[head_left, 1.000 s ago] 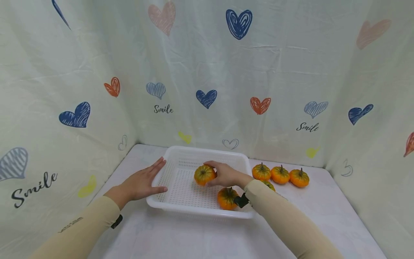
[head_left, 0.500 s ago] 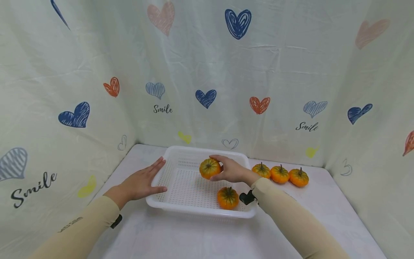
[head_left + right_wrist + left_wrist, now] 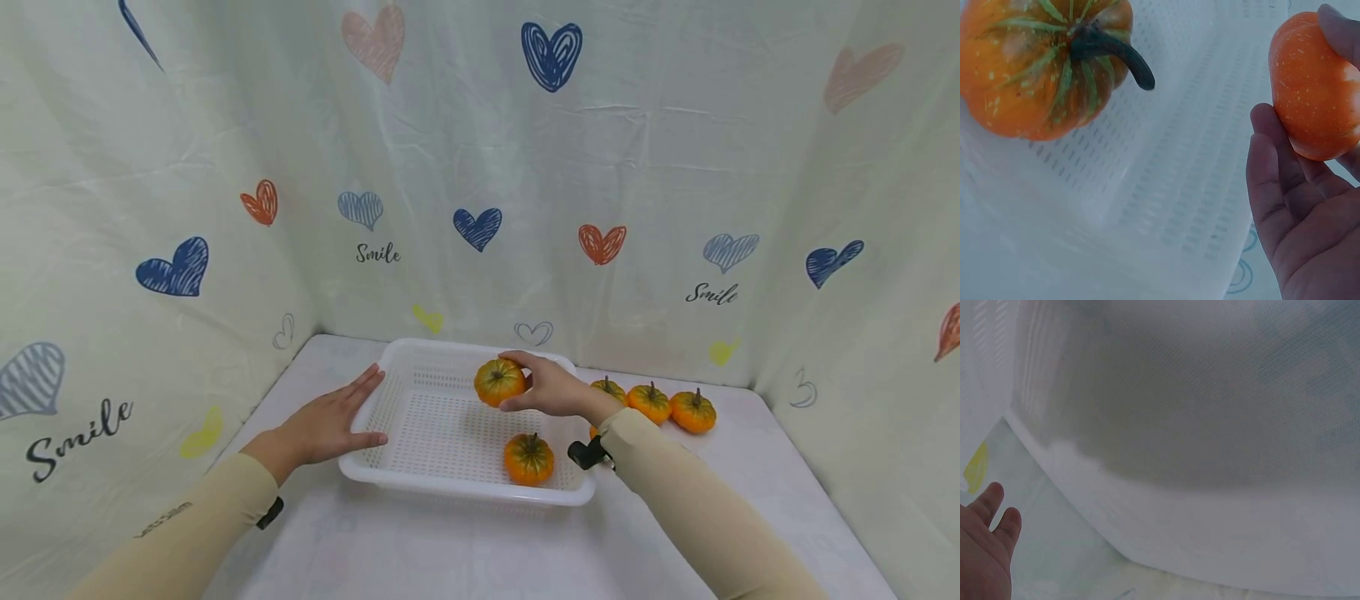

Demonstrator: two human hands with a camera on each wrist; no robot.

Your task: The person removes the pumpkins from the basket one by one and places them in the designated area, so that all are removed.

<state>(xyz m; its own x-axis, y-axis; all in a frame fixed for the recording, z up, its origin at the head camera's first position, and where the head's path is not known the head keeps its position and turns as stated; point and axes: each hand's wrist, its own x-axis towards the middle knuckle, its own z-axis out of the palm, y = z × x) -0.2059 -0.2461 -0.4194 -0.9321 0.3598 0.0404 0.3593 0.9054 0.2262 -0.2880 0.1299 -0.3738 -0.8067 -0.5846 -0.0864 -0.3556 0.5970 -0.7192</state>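
My right hand (image 3: 551, 386) grips a small orange and green pumpkin (image 3: 499, 382) between thumb and fingers, over the back right part of a white plastic basket (image 3: 442, 483). In the right wrist view the held pumpkin (image 3: 1310, 87) shows its smooth orange side, with the fingers curled against it. A second pumpkin (image 3: 529, 459) sits stem up in the basket's front right corner; its dark curved stem shows in the right wrist view. My left hand (image 3: 326, 425) lies at the basket's left rim, fingers straight and thumb spread. The left wrist view shows only part of that hand (image 3: 988, 544).
Right of the basket, several more pumpkins (image 3: 650, 403) stand on the white-covered table (image 3: 420, 550). One of them is mostly hidden behind my right wrist. A pale curtain (image 3: 645, 175) with printed hearts encloses the table at the back and sides.
My right hand has raised the held pumpkin and carried it a little right and back within the basket's outline. The left hand and the basket have stayed in place.
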